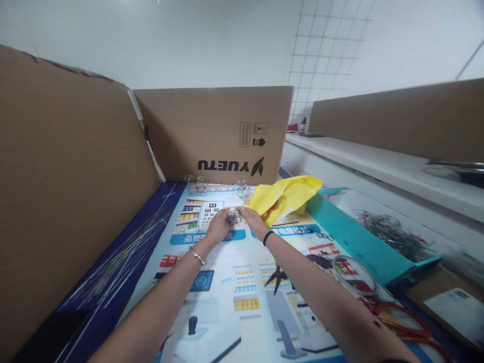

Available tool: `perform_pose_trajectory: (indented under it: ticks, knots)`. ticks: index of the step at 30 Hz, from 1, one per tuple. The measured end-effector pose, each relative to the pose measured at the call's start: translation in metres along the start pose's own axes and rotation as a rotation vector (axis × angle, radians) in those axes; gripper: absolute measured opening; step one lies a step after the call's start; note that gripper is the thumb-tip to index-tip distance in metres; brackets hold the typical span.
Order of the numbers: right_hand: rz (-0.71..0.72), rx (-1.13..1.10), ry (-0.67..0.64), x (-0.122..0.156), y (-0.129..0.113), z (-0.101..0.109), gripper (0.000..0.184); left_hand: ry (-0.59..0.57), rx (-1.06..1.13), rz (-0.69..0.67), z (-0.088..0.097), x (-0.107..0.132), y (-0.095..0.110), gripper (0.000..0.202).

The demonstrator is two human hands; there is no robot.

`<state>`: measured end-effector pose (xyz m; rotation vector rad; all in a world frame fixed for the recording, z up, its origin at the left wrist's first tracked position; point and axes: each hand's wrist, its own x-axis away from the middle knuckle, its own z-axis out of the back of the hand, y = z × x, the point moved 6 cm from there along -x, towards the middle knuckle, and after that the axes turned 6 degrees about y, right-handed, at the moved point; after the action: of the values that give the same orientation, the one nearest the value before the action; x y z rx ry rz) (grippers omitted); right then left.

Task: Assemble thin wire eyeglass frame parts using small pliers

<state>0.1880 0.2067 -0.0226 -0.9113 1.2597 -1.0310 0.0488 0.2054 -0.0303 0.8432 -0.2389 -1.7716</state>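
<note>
My left hand (218, 225) reaches forward over the printed sheet, its fingers curled in at the left side of a small tangle of thin wire pieces (234, 218). From the right, my right hand (253, 222) closes in on the same tangle, fingertips close to those of the left. The two hands hold it between them; the exact finger contact is too small to see. Beside my right hand lies a crumpled yellow plastic bag (289, 194). Two more wire clusters, one at the left (195, 184) and one nearer the middle (242, 188), lie beyond the hands.
Cardboard panels (212, 131) wall off the back and left. Long thin wires (121, 252) lie along the left edge. Black-handled pliers (277, 277) rest beneath my right forearm. At right are a teal box (355, 242) with tangled wire pieces (389, 234), a wire coil (355, 275) and red-orange loops (403, 320).
</note>
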Motion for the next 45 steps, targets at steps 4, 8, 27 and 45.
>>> perform_pose_trajectory:
  ticks: [4,8,27,45]
  knots:
    - [-0.004,-0.013,-0.005,0.0,-0.002,0.001,0.047,0.007,0.029,0.01,-0.001,0.0,-0.002,0.053]
    - [-0.003,-0.016,0.005,0.0,-0.006,0.005,0.05,0.035,0.065,0.009,0.0,0.0,-0.005,0.055]
    - [-0.022,-0.049,0.103,0.004,-0.013,0.019,0.047,0.107,0.23,-0.095,0.009,0.004,0.003,0.065]
    - [-0.333,-0.095,0.148,0.038,-0.009,0.02,0.023,0.256,0.306,0.068,0.021,0.012,-0.01,0.062]
